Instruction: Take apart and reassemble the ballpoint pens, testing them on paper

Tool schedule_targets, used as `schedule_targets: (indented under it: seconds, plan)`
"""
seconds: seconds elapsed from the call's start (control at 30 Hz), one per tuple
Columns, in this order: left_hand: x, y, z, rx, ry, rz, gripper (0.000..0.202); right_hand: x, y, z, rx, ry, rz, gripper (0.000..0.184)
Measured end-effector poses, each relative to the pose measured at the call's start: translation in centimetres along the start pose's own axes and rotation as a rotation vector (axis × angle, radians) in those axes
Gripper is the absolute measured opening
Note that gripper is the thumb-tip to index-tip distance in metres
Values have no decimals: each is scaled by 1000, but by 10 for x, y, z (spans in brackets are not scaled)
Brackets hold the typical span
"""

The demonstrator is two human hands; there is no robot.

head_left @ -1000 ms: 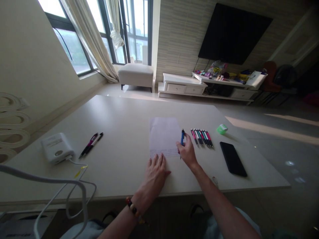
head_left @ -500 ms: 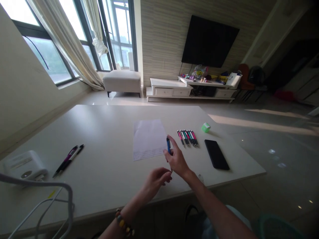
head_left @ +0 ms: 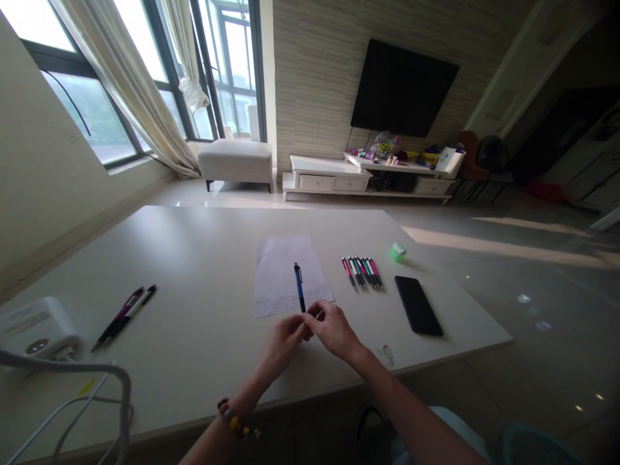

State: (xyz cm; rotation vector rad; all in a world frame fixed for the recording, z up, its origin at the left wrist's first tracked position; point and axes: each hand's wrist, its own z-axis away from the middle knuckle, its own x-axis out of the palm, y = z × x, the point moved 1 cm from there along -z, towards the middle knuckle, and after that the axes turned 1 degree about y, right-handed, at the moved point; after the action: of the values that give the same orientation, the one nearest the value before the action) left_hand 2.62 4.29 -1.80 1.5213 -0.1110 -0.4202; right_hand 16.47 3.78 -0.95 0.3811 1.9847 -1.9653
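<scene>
A blue pen (head_left: 299, 284) with a black clip and black grip points up and away from me, over the sheet of paper (head_left: 283, 268). Fingertips of my left hand (head_left: 282, 343) and my right hand (head_left: 334, 328) meet at its lower end, both closed in a pinch. The pen's tip is hidden among the fingers. Handwritten lines run along the paper's near edge. To the right of the paper lies a row of several pens (head_left: 362, 274) with pink, white and teal barrels.
A black phone (head_left: 418, 306) and a green box (head_left: 398, 252) lie at the right; a small clear item (head_left: 387, 354) sits near the front edge. Two pens (head_left: 124, 316), a white charger (head_left: 41, 329) and grey cables (head_left: 123, 381) occupy the left of the white table (head_left: 203, 258).
My right hand has come down and left with the blue pen, so more of its barrel shows. My left hand has moved slightly left and closed at the pen's lower end.
</scene>
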Motion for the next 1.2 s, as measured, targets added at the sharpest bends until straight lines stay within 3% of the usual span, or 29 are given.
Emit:
schedule_targets:
  seconds: [0.13, 0.3, 0.37, 0.47, 0.63, 0.8, 0.93, 1.03, 1.2]
  plan:
    - [2, -3, 0, 19, -1, -57, 34, 0, 0, -6, 29, -13, 13, 19]
    - [-6, -5, 3, 4, 16, -75, 32, -25, 12, -32, 54, 253, 317, 22]
    - [-15, -4, 6, 15, 44, -108, 30, -39, 22, -43, 115, 358, 507, 21]
    - [-34, -1, 15, 27, 98, -166, 29, -55, 38, -55, 199, 416, 693, 20]
    - [-83, 3, 30, 25, 221, -373, 30, -64, 59, -59, 250, 434, 849, 22]
    - [-165, 0, 43, -69, 516, -925, 29, -68, 67, -56, 211, 460, 896, 27]
    - [-226, -8, 54, -281, 725, -1106, 32, -70, 62, -53, 124, 475, 883, 29]
    - [-249, -18, 59, -406, 749, -1130, 34, -70, 54, -49, 36, 485, 845, 29]
    - [-261, -32, 62, -508, 728, -1150, 34, -69, 42, -42, -38, 504, 793, 27]
